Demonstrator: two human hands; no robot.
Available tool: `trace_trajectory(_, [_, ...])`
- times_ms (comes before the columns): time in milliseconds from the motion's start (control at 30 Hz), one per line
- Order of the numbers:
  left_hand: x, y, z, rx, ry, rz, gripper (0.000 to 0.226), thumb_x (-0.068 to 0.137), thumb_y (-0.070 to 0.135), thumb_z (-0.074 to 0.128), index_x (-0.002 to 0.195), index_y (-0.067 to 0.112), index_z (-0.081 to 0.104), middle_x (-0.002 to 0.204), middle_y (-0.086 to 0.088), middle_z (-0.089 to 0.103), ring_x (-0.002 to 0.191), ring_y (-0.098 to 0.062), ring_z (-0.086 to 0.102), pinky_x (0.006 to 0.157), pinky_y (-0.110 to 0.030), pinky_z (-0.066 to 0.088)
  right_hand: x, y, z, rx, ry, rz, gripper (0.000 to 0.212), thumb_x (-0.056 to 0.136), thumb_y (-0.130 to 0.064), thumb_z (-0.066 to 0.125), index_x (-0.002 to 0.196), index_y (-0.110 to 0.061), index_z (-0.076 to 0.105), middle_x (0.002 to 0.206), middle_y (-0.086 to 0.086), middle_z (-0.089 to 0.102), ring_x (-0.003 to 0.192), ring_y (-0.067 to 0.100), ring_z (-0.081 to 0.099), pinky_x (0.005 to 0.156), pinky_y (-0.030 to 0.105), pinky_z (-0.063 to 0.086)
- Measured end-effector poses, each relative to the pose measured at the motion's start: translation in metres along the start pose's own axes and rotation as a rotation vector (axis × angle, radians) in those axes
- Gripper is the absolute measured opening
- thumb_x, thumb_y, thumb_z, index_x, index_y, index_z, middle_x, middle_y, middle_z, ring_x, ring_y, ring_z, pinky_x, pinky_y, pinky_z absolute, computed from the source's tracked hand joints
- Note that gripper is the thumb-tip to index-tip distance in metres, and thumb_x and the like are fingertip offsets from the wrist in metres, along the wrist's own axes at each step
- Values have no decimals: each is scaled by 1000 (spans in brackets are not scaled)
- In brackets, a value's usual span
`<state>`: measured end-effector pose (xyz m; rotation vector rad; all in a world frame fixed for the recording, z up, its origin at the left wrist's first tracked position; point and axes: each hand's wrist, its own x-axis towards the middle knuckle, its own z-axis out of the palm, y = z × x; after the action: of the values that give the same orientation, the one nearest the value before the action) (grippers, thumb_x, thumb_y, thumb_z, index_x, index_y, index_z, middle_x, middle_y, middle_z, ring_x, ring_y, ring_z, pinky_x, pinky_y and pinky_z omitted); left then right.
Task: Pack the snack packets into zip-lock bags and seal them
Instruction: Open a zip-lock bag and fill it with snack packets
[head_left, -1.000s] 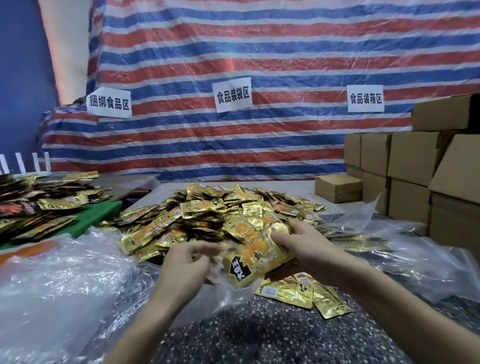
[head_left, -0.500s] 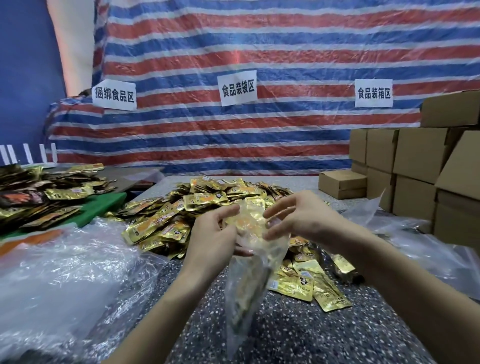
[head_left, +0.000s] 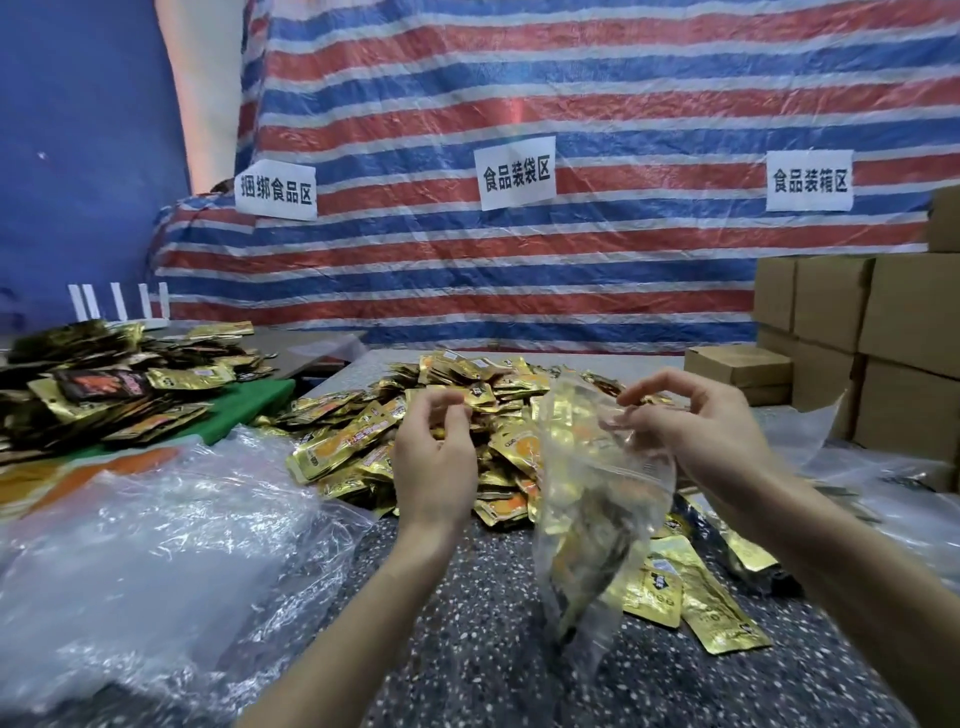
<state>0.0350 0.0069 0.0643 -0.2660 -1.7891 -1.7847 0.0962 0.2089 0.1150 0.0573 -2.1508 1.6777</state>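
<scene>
Now the left hand (head_left: 436, 467), curled empty, has released the zip-lock bag (head_left: 587, 519); right hand (head_left: 696, 431) pinches it

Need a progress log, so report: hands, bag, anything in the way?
Left hand curled, clear of the zip-lock bag. Right hand pinches its top; snack packets inside, seal unclear. Loose packet pile behind; nothing between hands.
</scene>
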Motion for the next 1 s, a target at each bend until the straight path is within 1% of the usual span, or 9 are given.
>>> trace_trajectory(67, [17, -32, -2, 160, -28, -69, 13, 101, 17, 53, 101, 25, 63, 100, 7, 66, 73, -14, 62, 65, -32, 58, 1, 3, -2, 54, 8, 42, 14, 90, 3, 61, 86, -9, 67, 72, 0, 74, 58, 9, 65, 46, 19, 48])
trace_trajectory(167, [37, -81, -5, 458, -112, -109, 17, 99, 14, 55, 114, 16, 63, 100, 8, 63, 74, -1, 55, 56, -9, 46, 3, 5, -2, 170, -19, 100, 13, 92, 9, 54, 88, 0, 63, 77, 10, 72, 54, 10, 65, 40, 17, 45])
trace_trajectory(300, [60, -123, -5, 790, -253, -92, 34, 94, 12, 58, 128, 20, 56, 124, 0, 57, 104, -15, 57, 83, -34, 53, 6, 5, 1, 175, -61, 113, 16, 93, 8, 53, 87, 2, 66, 76, 8, 76, 52, 6, 66, 39, 16, 44])
trace_trajectory(367, [69, -136, -1, 926, -299, -37, 52, 90, 9, 60, 138, 26, 49, 133, 1, 49, 115, -17, 52, 88, -35, 53, 8, 7, 2, 143, -73, 97, 20, 93, 7, 54, 84, -1, 70, 78, 7, 76, 57, 9, 66, 44, 20, 47])
trace_trajectory(500, [84, -149, 10, 1129, -339, 103, 62, 88, 17, 64, 144, 34, 46, 144, 1, 42, 128, -22, 41, 104, -37, 41, 9, 10, 5, 89, -109, 69, 28, 93, 5, 54, 79, -6, 75, 91, 11, 78, 84, 29, 70, 72, 39, 55])
trace_trajectory(600, [91, -153, 18, 1064, -380, 74, 47, 92, 23, 64, 137, 35, 55, 137, 3, 50, 125, -21, 44, 102, -38, 39, 7, 10, 6, 52, -126, 43, 36, 95, 5, 51, 78, -12, 78, 94, 9, 78, 91, 31, 73, 83, 44, 56])
trace_trajectory(833, [91, -126, 16, 904, -254, 185, 26, 99, 32, 56, 122, 32, 68, 119, 11, 64, 113, -16, 53, 98, -40, 42, 2, 5, 5, 28, -136, 70, 32, 93, 2, 57, 83, -17, 81, 94, 4, 78, 90, 30, 70, 79, 43, 57])
trace_trajectory(933, [87, -90, 15, 621, -149, 178, 18, 99, 34, 59, 104, 25, 73, 100, 13, 69, 88, -9, 61, 66, -26, 49, 0, 2, 5, 48, -168, 104, 23, 87, 3, 65, 90, -14, 80, 95, 3, 78, 91, 26, 73, 72, 34, 57])
trace_trajectory(1000, [84, -58, 13, 423, -123, 146, 18, 98, 33, 60, 99, 21, 73, 92, 11, 71, 81, -10, 65, 59, -22, 47, -3, -1, 7, 48, -192, 113, 26, 80, 4, 71, 97, -15, 78, 98, 0, 78, 89, 14, 74, 69, 28, 54])
